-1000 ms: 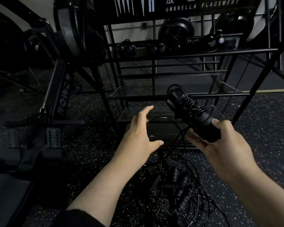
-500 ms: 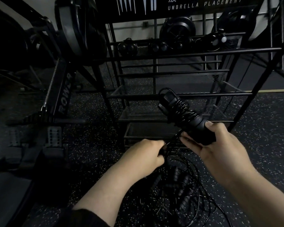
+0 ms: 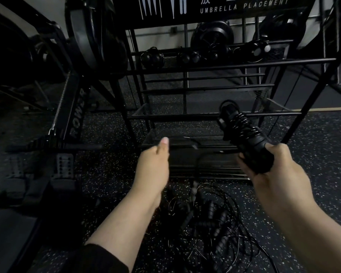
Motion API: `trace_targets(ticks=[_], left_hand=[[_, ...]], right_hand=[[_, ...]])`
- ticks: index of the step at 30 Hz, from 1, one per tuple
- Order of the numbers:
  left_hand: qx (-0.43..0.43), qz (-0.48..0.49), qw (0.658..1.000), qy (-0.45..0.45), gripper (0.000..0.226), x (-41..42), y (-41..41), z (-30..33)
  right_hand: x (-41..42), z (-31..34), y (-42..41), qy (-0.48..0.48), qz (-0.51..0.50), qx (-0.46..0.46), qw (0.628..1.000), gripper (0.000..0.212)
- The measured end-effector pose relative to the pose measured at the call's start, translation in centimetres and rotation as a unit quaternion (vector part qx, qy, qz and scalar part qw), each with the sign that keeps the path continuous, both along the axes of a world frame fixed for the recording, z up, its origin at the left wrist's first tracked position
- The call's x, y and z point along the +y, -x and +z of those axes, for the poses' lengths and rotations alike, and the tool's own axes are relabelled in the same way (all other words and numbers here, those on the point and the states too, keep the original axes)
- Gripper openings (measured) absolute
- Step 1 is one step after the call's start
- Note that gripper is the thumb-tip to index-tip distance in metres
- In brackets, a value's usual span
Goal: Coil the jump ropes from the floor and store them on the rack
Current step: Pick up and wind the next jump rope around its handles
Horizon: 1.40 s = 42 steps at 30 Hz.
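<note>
My right hand (image 3: 274, 174) grips a pair of black jump rope handles (image 3: 244, 138) with thin cord wound round their upper part, tilted up and left in front of the black metal rack (image 3: 224, 65). My left hand (image 3: 154, 164) is raised to the left of them, thumb up and fingers curled out of sight. A blurred stretch of cord (image 3: 191, 140) runs from beside it toward the handles. Several more jump ropes (image 3: 211, 219) lie tangled on the speckled floor below both hands. Coiled ropes (image 3: 152, 58) sit on the rack's upper shelf.
A rowing machine (image 3: 75, 115) with its large round flywheel housing (image 3: 95, 32) stands close on the left of the rack. The rack's low mesh tray (image 3: 185, 166) is just beyond the rope pile. Speckled rubber floor (image 3: 313, 144) lies to the right.
My left hand pinched the cord low beside the handles, then swung up and left with it. My right hand shifted the handles to the right.
</note>
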<state>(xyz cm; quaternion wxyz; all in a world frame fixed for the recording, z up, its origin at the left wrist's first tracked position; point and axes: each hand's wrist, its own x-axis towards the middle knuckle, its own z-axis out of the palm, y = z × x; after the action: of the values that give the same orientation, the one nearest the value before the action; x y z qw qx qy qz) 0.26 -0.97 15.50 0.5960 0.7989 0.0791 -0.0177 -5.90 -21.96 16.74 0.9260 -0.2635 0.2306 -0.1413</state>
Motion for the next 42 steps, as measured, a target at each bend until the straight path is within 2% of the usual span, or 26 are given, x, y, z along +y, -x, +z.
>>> trace_targets(ticks=[2, 3, 7, 9, 11, 12, 13, 15, 18, 20, 23, 26, 29, 31, 32, 33, 34, 35, 37, 39, 42], left_hand=[[0.019, 0.065, 0.997, 0.048, 0.048, 1.3, -1.0, 0.3], [0.025, 0.080, 0.995, 0.061, 0.046, 1.9, -1.4, 0.3], [0.071, 0.043, 0.994, 0.071, 0.042, 1.9, -1.3, -1.0], [0.091, -0.009, 0.995, -0.024, 0.045, 1.3, -1.4, -1.5], [0.091, -0.054, 0.977, -0.186, 0.067, 1.0, -1.5, -1.7], [0.064, -0.060, 0.971, -0.221, 0.073, 0.8, -1.3, -1.3], [0.035, -0.086, 0.971, -0.220, 0.072, 0.4, -1.0, -1.0], [0.000, -0.182, 0.972, -0.151, 0.060, -0.5, -0.5, -1.2], [0.019, -0.288, 0.954, -0.086, 0.044, -1.7, 0.8, -1.5], [0.037, -0.314, 0.946, -0.070, 0.033, -2.0, 1.2, -1.6], [0.033, -0.316, 0.944, -0.083, 0.030, -1.9, 1.4, -1.8], [0.025, -0.302, 0.948, -0.096, 0.023, -2.0, 1.4, -1.5], [-0.014, -0.317, 0.925, -0.207, 0.019, -2.5, 1.6, -1.2], [-0.042, -0.315, 0.906, -0.280, 0.019, -2.5, 1.8, -1.1], [-0.054, -0.310, 0.900, -0.300, 0.021, -2.4, 1.9, -0.8], [-0.063, -0.306, 0.896, -0.315, 0.022, -2.3, 2.0, -0.5], [-0.073, -0.304, 0.891, -0.330, 0.022, -2.1, 2.1, 0.0], [-0.080, -0.309, 0.882, -0.346, 0.021, -2.0, 2.3, 0.7], [-0.089, -0.333, 0.855, -0.387, 0.021, -1.8, 2.5, 1.5], [-0.096, -0.352, 0.834, -0.414, 0.018, -1.5, 2.6, 2.2], [-0.113, -0.361, 0.829, -0.411, 0.010, -0.5, 2.1, 3.0]], right_hand=[[-1.1, -0.3, 0.2, 0.064, -0.057, 0.050, 0.995, 0.009], [-1.7, -0.2, 0.1, 0.053, -0.066, 0.062, 0.995, 0.013], [-1.3, 0.5, 0.3, 0.096, -0.019, 0.038, 0.994, 0.007], [-0.7, 0.0, 0.4, 0.109, 0.010, 0.021, 0.994, 0.013], [-0.3, 0.0, 0.6, 0.131, 0.047, 0.024, 0.990, 0.017], [0.0, 0.1, 0.6, 0.158, 0.068, 0.040, 0.984, 0.019], [0.3, -0.1, 0.7, 0.166, 0.088, 0.038, 0.981, 0.020], [0.7, -0.5, 0.8, 0.157, 0.108, 0.039, 0.981, 0.020], [1.4, -1.0, 0.8, 0.174, 0.143, 0.027, 0.974, 0.025], [1.8, -0.8, 0.7, 0.139, 0.163, 0.024, 0.977, 0.034], [1.9, -0.7, 0.9, 0.099, 0.170, 0.016, 0.980, 0.035], [1.8, -0.6, 1.1, 0.158, 0.194, 0.033, 0.968, 0.037], [1.7, -0.3, 1.1, 0.288, 0.206, 0.040, 0.934, 0.035], [1.4, -0.2, 1.1, 0.391, 0.191, 0.068, 0.898, 0.027], [1.0, -0.4, 1.0, 0.471, 0.190, 0.091, 0.857, 0.027], [0.5, -0.7, 0.9, 0.555, 0.204, 0.109, 0.799, 0.033], [0.2, -1.0, 0.8, 0.618, 0.226, 0.117, 0.744, 0.042], [0.1, -1.4, 0.7, 0.655, 0.243, 0.119, 0.706, 0.050], [0.3, -1.7, 0.7, 0.678, 0.263, 0.122, 0.675, 0.060], [0.7, -1.8, 0.7, 0.704, 0.273, 0.135, 0.641, 0.058], [0.7, -1.5, 0.7, 0.720, 0.285, 0.146, 0.615, 0.050]])
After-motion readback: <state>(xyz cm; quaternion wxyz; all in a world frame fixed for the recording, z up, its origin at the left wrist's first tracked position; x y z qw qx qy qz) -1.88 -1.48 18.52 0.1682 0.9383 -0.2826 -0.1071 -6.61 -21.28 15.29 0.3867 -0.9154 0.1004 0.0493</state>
